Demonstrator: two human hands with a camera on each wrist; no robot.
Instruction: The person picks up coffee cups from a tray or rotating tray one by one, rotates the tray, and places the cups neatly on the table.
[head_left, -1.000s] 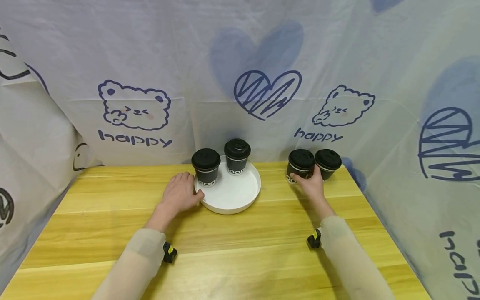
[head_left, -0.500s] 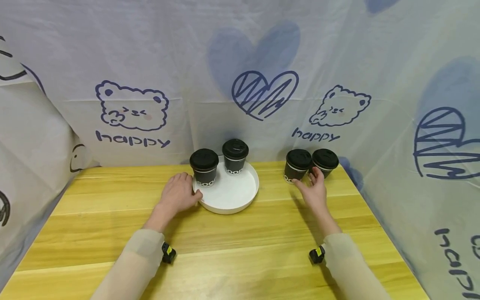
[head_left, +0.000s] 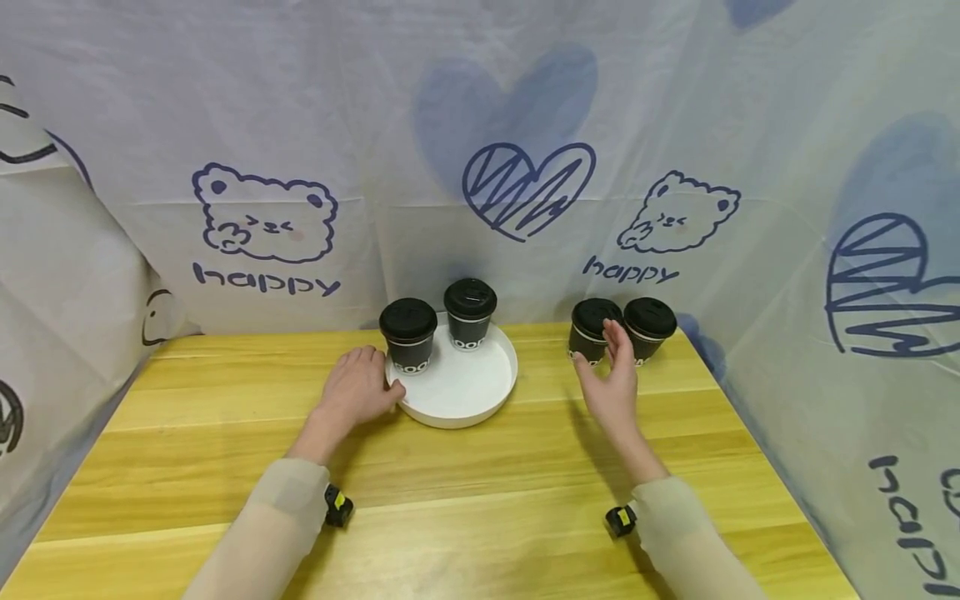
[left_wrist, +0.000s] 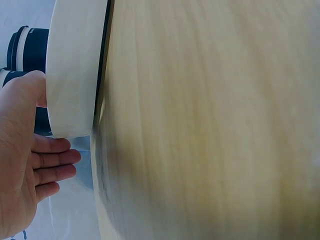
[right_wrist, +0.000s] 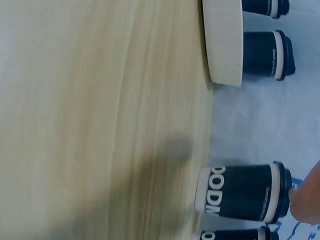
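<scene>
In the head view my left hand (head_left: 358, 385) holds the left edge of a round white tray (head_left: 465, 400), its thumb over the rim and fingers along the outside. Two black-lidded paper coffee cups stand upright on the tray: a nearer one (head_left: 409, 333) by my hand and a farther one (head_left: 470, 312) behind. My right hand (head_left: 613, 387) is in front of two matching cups on the table, a left cup (head_left: 592, 329) and a right cup (head_left: 649, 327). Its thumb and fingers are apart with nothing between them, overlapping the left cup in this view.
The wooden table (head_left: 480, 517) ends at a hanging white cloth (head_left: 390, 150) printed with bears and hearts, close behind the tray and cups. More cloth hangs on both sides. Each wrist wears a small black camera (head_left: 339, 506).
My right hand has let go of the cup, drawn back slightly and shifted left, with its fingers more extended. My left hand stays on the tray, and the cups stand in place.
</scene>
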